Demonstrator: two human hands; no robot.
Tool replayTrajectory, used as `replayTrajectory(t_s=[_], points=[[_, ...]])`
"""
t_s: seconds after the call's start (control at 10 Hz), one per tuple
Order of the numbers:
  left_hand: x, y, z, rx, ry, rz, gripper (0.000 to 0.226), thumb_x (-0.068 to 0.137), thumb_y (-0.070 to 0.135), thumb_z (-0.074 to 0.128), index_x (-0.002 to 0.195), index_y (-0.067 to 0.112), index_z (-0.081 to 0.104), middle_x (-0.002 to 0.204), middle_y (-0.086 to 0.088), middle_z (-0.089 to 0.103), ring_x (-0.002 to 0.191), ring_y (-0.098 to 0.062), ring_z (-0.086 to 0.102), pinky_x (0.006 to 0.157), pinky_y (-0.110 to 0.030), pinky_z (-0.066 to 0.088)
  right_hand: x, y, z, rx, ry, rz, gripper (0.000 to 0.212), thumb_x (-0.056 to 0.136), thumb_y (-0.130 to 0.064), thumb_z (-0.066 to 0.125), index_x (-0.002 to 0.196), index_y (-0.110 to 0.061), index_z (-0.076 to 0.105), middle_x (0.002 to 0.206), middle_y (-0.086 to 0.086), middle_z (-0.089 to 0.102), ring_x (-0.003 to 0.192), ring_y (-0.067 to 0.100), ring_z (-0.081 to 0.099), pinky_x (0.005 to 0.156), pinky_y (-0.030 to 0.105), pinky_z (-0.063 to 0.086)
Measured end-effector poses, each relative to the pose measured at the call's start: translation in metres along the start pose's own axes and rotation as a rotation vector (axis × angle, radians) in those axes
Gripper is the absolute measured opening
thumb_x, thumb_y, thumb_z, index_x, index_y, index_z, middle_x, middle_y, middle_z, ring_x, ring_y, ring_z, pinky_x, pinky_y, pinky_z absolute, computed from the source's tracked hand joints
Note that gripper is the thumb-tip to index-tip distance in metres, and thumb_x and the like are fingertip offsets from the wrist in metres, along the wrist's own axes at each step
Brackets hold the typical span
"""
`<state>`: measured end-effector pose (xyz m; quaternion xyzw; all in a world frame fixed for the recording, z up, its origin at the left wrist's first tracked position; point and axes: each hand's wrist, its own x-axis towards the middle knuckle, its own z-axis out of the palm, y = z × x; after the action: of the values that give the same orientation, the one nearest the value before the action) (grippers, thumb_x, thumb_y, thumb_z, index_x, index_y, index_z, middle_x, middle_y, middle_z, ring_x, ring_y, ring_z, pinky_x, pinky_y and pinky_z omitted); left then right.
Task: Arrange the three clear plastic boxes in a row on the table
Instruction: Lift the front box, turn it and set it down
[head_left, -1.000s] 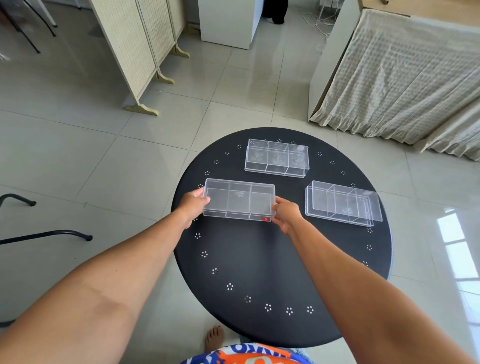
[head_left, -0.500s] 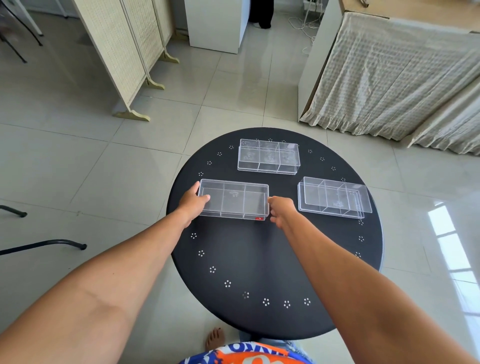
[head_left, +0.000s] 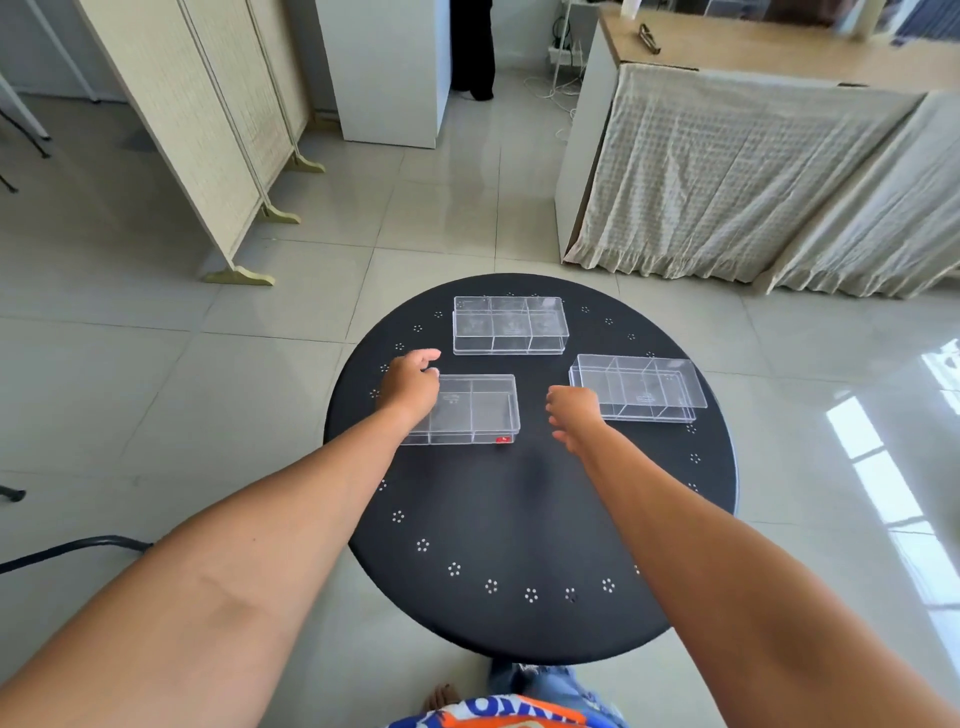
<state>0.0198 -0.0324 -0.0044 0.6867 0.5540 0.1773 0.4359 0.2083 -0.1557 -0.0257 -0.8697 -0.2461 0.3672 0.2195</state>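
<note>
From the head camera, we're looking down on a round black table (head_left: 519, 519) dotted with a ring of small white flower marks, and there are three clear plastic boxes on it, each split into three compartments. One box, the far box (head_left: 510, 326), sits toward the back edge; a second, the right box (head_left: 639, 387), lies to the right, angled slightly; the third, the near-left box (head_left: 470, 410), rests flat with a small red tag at its front right corner. Two bare hands are in play. The left hand (head_left: 410, 384) sits over the near-left box's left end, fingers loosely curled, gripping nothing that I can make out. The right hand (head_left: 574, 415) hangs empty between the near-left box and the right box, fingers loose, just beside the right box's near-left corner. The three boxes form a triangle, all apart from each other.
</note>
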Motion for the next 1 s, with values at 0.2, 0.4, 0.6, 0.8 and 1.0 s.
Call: replayTrajectory(t_s=[0.2,0.4,0.6,0.8,1.0], points=[[-0.014,0.037,0.04,-0.075,-0.169,0.018,0.036,0.089,0.013,0.045,0.115,0.02,0.069,0.121,-0.007,0.07,0.111,-0.026,0.064,0.097,-0.034,0.051,-0.012,0.02,-0.039,0.573,0.152,0.083,0.017,0.094,-0.014,0.051,0.081,-0.023,0.058,0.084,0.0,0.057,0.066,0.012,0.05,0.061,0.027,0.045],[-0.013,0.071,0.095,-0.145,-0.277,-0.028,0.034,0.087,0.015,0.052,0.118,0.019,0.067,0.112,-0.007,0.07,0.098,-0.026,0.067,0.087,-0.034,0.053,0.02,0.061,-0.087,0.533,0.239,0.154,0.017,0.078,-0.011,0.042,0.066,-0.021,0.048,0.069,0.003,0.042,0.061,0.02,0.034,0.05,0.024,0.021],[-0.003,0.103,0.149,-0.129,-0.337,-0.114,0.013,0.091,0.024,0.053,0.1,0.023,0.063,0.101,-0.007,0.06,0.089,-0.024,0.056,0.076,-0.036,0.053,0.052,0.095,-0.14,0.455,0.291,0.185,0.017,0.08,-0.015,0.048,0.067,-0.024,0.044,0.074,-0.002,0.043,0.068,0.021,0.042,0.063,0.029,0.044],[0.012,0.121,0.188,-0.124,-0.454,-0.333,0.071,0.093,0.041,0.052,0.153,0.018,0.022,0.159,-0.004,0.028,0.142,-0.029,0.034,0.108,-0.051,0.036,0.117,0.136,-0.168,0.452,0.31,0.301,0.049,0.074,-0.038,0.044,0.109,-0.01,0.064,0.112,0.016,0.061,0.096,0.033,0.061,0.077,0.035,0.044],[0.028,0.121,0.213,-0.147,-0.396,-0.423,0.075,0.094,0.041,0.052,0.154,0.015,0.015,0.162,-0.005,0.019,0.147,-0.029,0.024,0.116,-0.047,0.025,0.138,0.131,-0.174,0.413,0.192,0.315,0.063,0.088,-0.053,0.05,0.126,-0.004,0.06,0.122,0.017,0.061,0.112,0.035,0.058,0.096,0.043,0.05]])
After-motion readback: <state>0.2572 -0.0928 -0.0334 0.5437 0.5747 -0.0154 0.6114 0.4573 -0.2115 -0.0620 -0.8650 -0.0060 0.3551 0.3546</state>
